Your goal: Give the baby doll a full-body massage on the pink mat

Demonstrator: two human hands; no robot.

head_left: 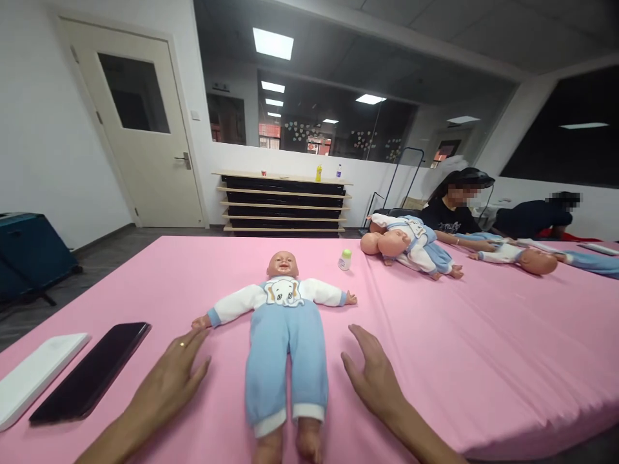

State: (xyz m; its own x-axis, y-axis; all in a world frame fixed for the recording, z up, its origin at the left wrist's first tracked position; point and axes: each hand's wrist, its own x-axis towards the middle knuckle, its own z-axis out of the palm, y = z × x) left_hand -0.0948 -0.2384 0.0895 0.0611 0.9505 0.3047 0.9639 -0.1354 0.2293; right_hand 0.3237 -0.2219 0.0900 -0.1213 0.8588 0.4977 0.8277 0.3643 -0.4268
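Note:
A baby doll point(287, 341) lies on its back on the pink-covered table point(464, 348), head away from me and arms spread. It wears blue trousers and a white top with an elephant face on the chest. My left hand point(176, 364), with a ring on one finger, rests beside the doll, its fingertips at the doll's hand on that side. On the other side, my right hand point(372, 370) is held near the doll's leg, apart from it, thumb and fingers spread. Neither hand holds anything. Past the doll's outstretched arm stands a small bottle with a green cap point(345, 260).
A black phone point(91, 370) and a white flat slab point(41, 370) lie at the left. Several dolls point(411, 241) are piled at the back right. A person point(452, 209) sits behind another doll point(525, 259). A low shelf point(285, 203) stands along the wall.

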